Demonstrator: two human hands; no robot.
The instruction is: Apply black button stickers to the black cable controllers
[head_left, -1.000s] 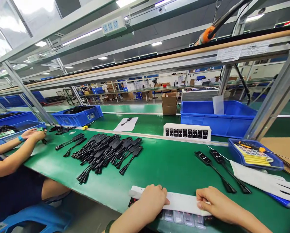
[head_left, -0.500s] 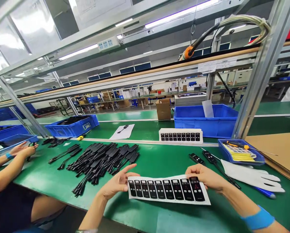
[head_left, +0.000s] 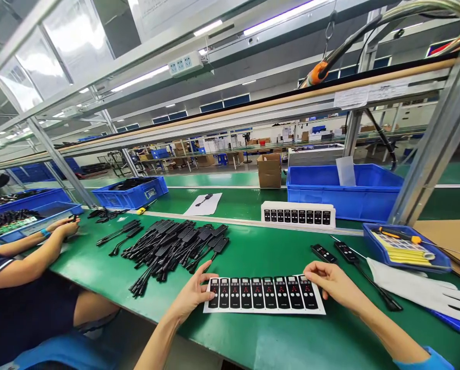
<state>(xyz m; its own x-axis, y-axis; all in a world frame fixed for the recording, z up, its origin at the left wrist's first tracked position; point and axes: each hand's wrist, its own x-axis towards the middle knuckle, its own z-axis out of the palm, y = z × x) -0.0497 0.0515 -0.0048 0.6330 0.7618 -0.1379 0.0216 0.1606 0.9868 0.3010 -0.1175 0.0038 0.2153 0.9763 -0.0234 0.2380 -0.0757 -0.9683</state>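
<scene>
Between my two hands is a white sheet of black stickers, printed with a row of several remote-shaped labels with red marks and pale buttons. My left hand pinches its left end between thumb and fingers. At the opposite end, my right hand grips the upper right corner. Beyond my left hand lies a heap of black cabled controllers. Past my right hand are a small black controller and a labelled black controller with a cable. A white glove rests to their right.
A stack of sticker sheets stands against the ledge, before a blue bin. At right, a blue tray holds yellow-edged sheets and a screwdriver. A co-worker's hands work at far left near another blue bin.
The sticker sheet has tilted to show its printed face more squarely, and its right end has dropped flatter. My right hand has shifted its hold at the corner. The camera view has turned left.
</scene>
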